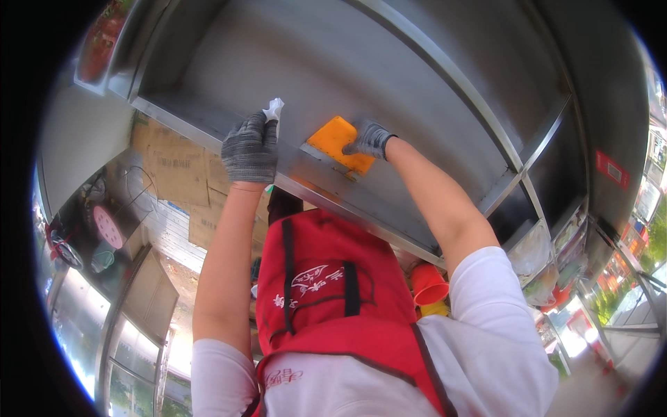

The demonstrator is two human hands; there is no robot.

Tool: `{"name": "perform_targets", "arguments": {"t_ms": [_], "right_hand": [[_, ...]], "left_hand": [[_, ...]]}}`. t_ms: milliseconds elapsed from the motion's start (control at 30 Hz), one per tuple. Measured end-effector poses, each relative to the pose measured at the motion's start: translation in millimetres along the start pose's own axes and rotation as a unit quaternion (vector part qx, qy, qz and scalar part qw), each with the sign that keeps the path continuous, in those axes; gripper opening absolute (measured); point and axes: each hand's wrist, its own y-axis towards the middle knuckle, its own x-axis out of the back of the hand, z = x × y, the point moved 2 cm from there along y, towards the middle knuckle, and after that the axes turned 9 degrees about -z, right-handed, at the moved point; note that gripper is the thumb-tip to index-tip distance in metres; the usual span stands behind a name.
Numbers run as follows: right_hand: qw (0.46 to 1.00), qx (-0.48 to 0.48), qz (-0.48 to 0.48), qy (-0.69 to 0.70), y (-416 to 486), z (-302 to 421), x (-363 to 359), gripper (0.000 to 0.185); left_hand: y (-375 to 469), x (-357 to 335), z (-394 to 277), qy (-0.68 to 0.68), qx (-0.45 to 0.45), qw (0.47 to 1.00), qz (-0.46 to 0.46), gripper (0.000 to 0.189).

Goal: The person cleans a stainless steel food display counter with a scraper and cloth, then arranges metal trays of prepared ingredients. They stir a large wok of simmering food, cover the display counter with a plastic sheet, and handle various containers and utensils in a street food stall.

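Observation:
My left hand [251, 148], in a grey knit glove, pinches a crumpled white tissue or cloth [274, 110] above the near rim of a stainless steel basin or compartment [318, 62]. To its right my right hand [369, 139], gloved the same way, grips an orange flat plate-like piece [337, 142], perhaps a scraper, with its thumb on top and its fingers partly hidden. The orange piece is at the metal surface near the front rim, with a pale edge along its lower left side. The metal surface shows dull smears.
Metal dividers [521, 172] part further compartments at the right. Flattened cardboard [177, 167] lies below the rim at the left. A red bucket [430, 284] stands below at the right, beside the red apron [333, 271]. A pink perforated disc [108, 227] is at the far left.

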Motion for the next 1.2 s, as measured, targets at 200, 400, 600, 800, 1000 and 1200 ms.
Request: {"name": "perform_targets", "arguments": {"t_ms": [200, 400, 600, 800, 1000, 1200], "right_hand": [[0.995, -0.011, 0.033, 0.091, -0.2, -5.2, 0.3, 0.049], [0.938, -0.015, 0.142, 0.317, -38.2, 2.1, 22.5, 0.041], [0.909, 0.058, 0.010, 0.414, -105.4, 32.2, 51.5, 0.039], [0.949, -0.018, -0.067, 0.307, -125.5, 152.1, 4.6, 0.034], [0.953, 0.251, -0.081, -0.149, -96.1, 458.6, -286.1, 0.052], [0.911, 0.403, 0.090, -0.010, -175.2, 664.6, -500.7, 0.042]], "left_hand": [[2.3, 3.3, -0.8, 0.009, 0.014, 1.000, 0.003, 0.013], [2.5, 4.3, -0.4, -0.031, 0.078, 0.996, 0.008, 0.016], [-27.8, 31.0, 33.8, -0.515, 0.361, 0.773, -0.082, 0.030], [-210.8, 100.8, 176.3, -0.507, 0.469, 0.703, -0.168, 0.030], [-428.0, 246.6, 382.2, -0.393, 0.592, 0.538, -0.454, 0.029], [-577.9, 481.6, 451.7, -0.148, 0.564, 0.451, -0.676, 0.033]]}}
